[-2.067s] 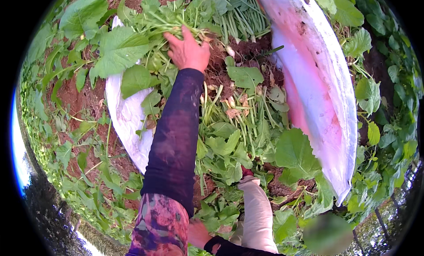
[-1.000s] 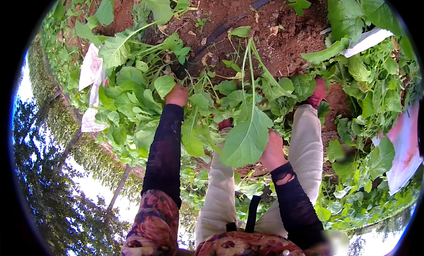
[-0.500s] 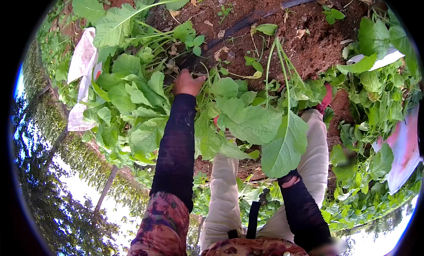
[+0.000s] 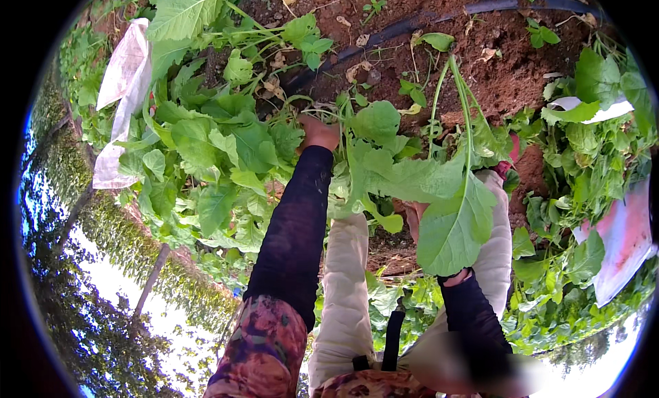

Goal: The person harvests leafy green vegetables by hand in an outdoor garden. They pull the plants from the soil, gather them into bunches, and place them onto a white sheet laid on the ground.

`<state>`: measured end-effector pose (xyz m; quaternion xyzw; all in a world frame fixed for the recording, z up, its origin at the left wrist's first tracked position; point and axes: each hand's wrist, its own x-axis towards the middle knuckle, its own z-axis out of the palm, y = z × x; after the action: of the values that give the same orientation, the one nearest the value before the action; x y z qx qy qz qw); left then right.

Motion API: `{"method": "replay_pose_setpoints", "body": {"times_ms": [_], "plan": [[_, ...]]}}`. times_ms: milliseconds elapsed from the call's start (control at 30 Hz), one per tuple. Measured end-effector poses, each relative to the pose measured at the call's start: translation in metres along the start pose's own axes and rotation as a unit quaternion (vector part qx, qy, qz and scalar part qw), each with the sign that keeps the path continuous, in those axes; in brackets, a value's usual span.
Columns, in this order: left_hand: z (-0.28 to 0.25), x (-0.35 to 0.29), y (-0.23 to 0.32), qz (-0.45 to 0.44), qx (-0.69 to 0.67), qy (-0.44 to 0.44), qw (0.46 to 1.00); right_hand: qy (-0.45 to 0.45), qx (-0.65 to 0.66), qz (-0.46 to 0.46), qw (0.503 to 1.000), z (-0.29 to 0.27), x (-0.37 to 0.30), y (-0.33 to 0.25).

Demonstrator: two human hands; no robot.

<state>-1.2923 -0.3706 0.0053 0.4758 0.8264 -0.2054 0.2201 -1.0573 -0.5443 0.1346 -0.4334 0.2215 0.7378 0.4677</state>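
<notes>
Among broad-leaved greens (image 4: 237,147) growing from reddish soil, my left hand (image 4: 320,134) reaches down to the stem bases. Its fingers look curled round leafy green stems, though leaves partly cover their tips. Dark sleeve material covers that forearm. My right hand (image 4: 414,218) is mostly behind a large hanging leaf (image 4: 449,226); only a bit of skin shows left of that leaf, and the wrist below it. What the right hand holds, if anything, is hidden. Long pale stems (image 4: 461,99) rise from the leaf and bend over at the top.
A dark hose or strip (image 4: 412,26) crosses the soil ahead. A whitish plastic piece (image 4: 123,89) lies over plants at left. Pink-and-white plastic (image 4: 623,236) and a white piece (image 4: 607,111) lie among greens at right. My light trousers (image 4: 347,281) show between my arms.
The view has shifted slightly. My left hand has moved a little right and nearer, and leaves around it have stirred. Some skin of my right hand now shows beside the large leaf.
</notes>
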Motion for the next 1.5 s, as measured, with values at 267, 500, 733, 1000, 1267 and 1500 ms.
{"method": "replay_pose_setpoints", "body": {"times_ms": [267,500,733,1000,1267,1500], "plan": [[-0.006,-0.012,0.01,-0.146,-0.096,-0.056,0.983,0.009,0.023,0.03,0.999,-0.016,-0.011,0.003],[0.005,0.009,-0.031,-0.042,-0.195,-0.051,0.979,-0.034,-0.373,-0.076,0.924,-0.018,0.002,0.008],[-0.012,0.012,-0.037,0.045,-0.099,-0.07,0.992,-0.106,0.292,0.062,0.949,-0.017,-0.009,-0.001],[0.0,0.003,-0.02,-0.137,-0.343,-0.114,0.922,0.042,0.469,0.13,0.872,0.007,-0.004,-0.005],[-0.019,-0.008,-0.035,-0.081,-0.247,-0.152,0.954,-0.01,0.485,0.125,0.866,-0.025,-0.001,0.016],[-0.035,-0.042,-0.05,0.002,-0.001,-0.111,0.994,0.007,0.944,0.297,-0.14,0.003,0.017,0.022]]}}
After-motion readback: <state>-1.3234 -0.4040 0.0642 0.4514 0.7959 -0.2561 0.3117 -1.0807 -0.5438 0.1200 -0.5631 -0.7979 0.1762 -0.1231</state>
